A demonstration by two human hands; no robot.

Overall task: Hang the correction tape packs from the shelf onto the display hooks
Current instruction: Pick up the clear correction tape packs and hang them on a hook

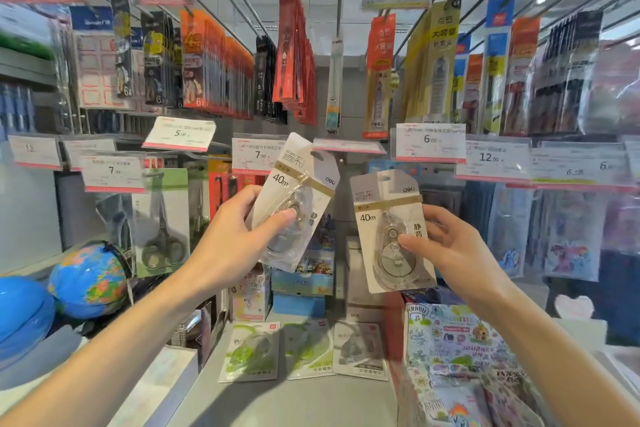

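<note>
Right pack (391,230) stands upright, hang hole topmost, pinched low by the right hand (450,253); left pack (294,201) tilts right, gripped by the left hand (235,236); hooks lie above both.

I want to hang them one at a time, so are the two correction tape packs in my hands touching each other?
Apart. The head view shows shelf background between the left pack and the right pack.

Both forearms raised, left hand (231,246) and right hand (450,253) in pinching grip.
</note>
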